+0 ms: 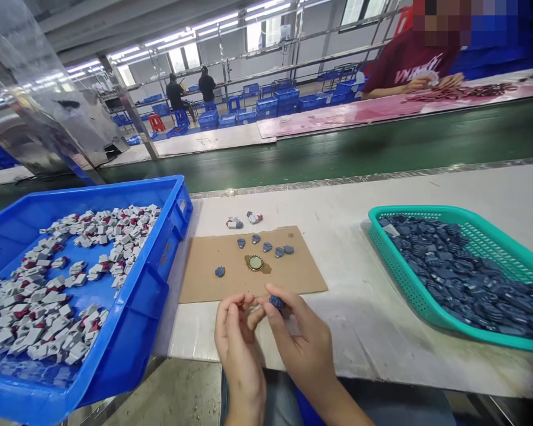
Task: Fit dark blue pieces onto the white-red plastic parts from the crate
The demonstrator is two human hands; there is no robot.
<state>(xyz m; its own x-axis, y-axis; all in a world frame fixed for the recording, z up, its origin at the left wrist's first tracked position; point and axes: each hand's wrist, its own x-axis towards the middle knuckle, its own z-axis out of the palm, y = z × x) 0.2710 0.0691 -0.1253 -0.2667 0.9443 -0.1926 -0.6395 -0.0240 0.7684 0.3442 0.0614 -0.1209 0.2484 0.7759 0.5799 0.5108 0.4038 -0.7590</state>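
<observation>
1. The right hand [304,343] pinches a small dark blue part [276,302] between thumb and fingertips, at the near table edge.
2. The left hand [238,343] is just beside it, fingers curled toward the part; whether it grips anything I cannot tell.
3. Just beyond both hands lies a cardboard sheet [204,284] with loose blue parts [266,247] and a round cap [256,262].
4. Left of the hands stands a blue bin [160,260] of grey pieces [48,296].
5. Right of the hands sits a teal basket [408,284] of blue parts.
</observation>
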